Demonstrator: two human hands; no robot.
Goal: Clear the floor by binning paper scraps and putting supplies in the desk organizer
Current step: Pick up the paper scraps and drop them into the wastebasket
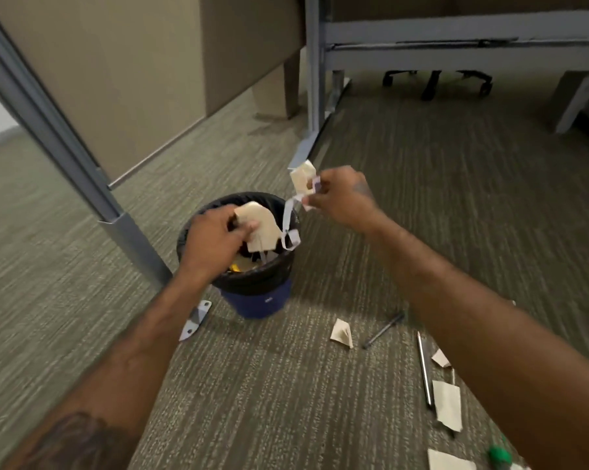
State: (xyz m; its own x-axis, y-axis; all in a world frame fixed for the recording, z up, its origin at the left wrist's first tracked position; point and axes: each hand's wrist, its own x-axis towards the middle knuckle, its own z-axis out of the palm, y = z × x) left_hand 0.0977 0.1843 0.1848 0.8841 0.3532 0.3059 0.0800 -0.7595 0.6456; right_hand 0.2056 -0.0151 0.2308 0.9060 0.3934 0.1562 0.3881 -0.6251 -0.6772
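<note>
— Paper scraps, where are they?
— Several lie on the carpet beside two pens. The left hand pinches a tan scrap right over the bin, at its open mouth.
— And the other?
— The right hand, fingers curled, grips crumpled paper just beside the rim, a thin white strip trailing down from it toward the bin.

You get one wide-angle view, worn on your head, facing forward and down at the grey-green ribbed carpet floor. It looks from close above the small blue bin with black liner, which sits left of centre.
</note>
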